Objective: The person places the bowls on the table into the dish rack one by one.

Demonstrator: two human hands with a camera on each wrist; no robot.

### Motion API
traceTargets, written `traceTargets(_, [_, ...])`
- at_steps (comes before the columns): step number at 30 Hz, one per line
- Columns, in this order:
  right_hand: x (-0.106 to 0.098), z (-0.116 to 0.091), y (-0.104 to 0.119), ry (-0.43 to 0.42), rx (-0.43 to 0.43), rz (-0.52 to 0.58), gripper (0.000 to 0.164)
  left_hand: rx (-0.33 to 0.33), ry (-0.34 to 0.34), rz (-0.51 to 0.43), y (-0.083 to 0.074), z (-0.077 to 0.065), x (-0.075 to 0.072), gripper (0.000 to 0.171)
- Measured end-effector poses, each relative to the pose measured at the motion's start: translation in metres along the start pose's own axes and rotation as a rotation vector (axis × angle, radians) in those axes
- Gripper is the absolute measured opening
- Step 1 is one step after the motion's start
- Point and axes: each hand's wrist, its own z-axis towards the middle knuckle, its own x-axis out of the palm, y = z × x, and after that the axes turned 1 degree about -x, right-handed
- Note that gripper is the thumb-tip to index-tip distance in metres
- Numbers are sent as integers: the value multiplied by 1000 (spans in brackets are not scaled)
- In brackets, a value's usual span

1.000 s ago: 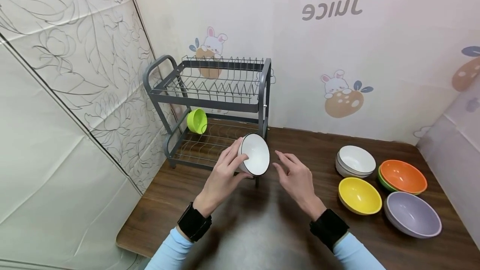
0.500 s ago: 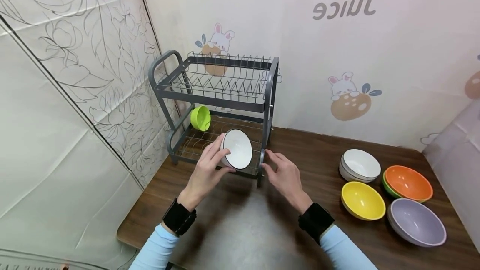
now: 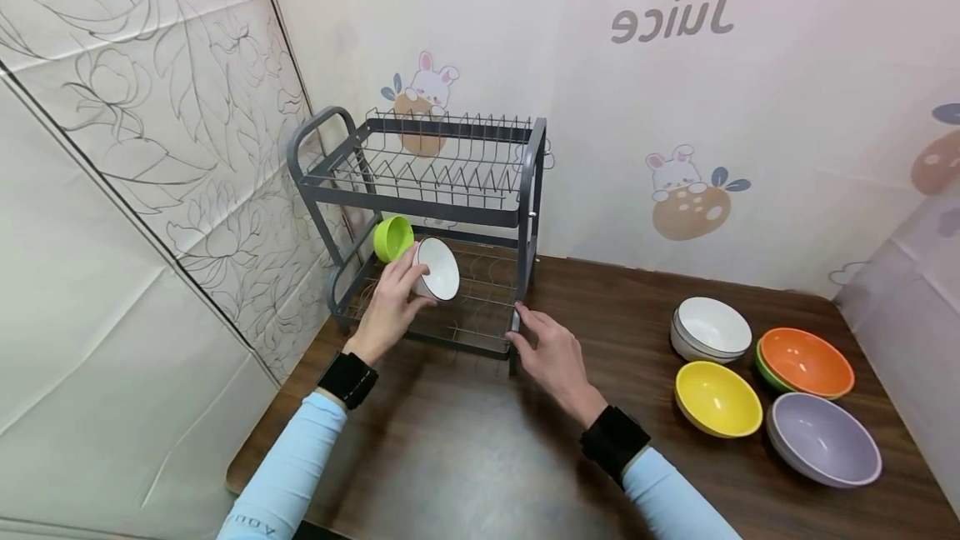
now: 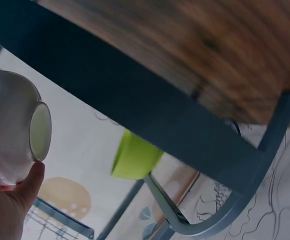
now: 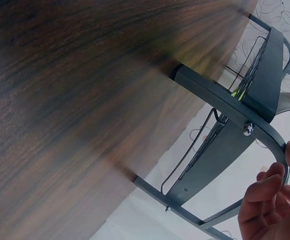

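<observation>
My left hand (image 3: 386,311) holds a small white bowl (image 3: 438,270) with a dark rim, tilted so its inside faces right. It hangs over the lower tier of a grey two-tier dish rack (image 3: 457,210). Just behind the bowl, a lime-green bowl (image 3: 393,238) is tipped on its side in the lower tier's left end. My left thumb presses near the foot of the white bowl (image 4: 12,125) in the left wrist view. Thumb and fingers of my right hand (image 3: 552,357) pinch the curved side rail (image 5: 269,137) at the rack's lower right.
At the right of the wooden table (image 3: 450,457) stand stacked white bowls (image 3: 711,328), a yellow bowl (image 3: 718,400), an orange bowl (image 3: 806,362) nested in a green one, and a purple bowl (image 3: 823,440). Printed wall sheets stand behind and at the left.
My left hand has carried the white bowl left and away from me, over the rack's lower tier. The right hand has moved left onto the rack's side rail.
</observation>
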Motion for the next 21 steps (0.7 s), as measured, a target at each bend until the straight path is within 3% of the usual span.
traceTargets(9, [1,-2,3,1,7,0,53,3,155,124,43,33,-4,49])
traceTargets(13, [1,-2,4,12,10,1,53,66,217,228,55,43,-8,50])
traceTargets(21, [0,-4,4,12,34,-3,53,238,273,443,67,60,-7,50])
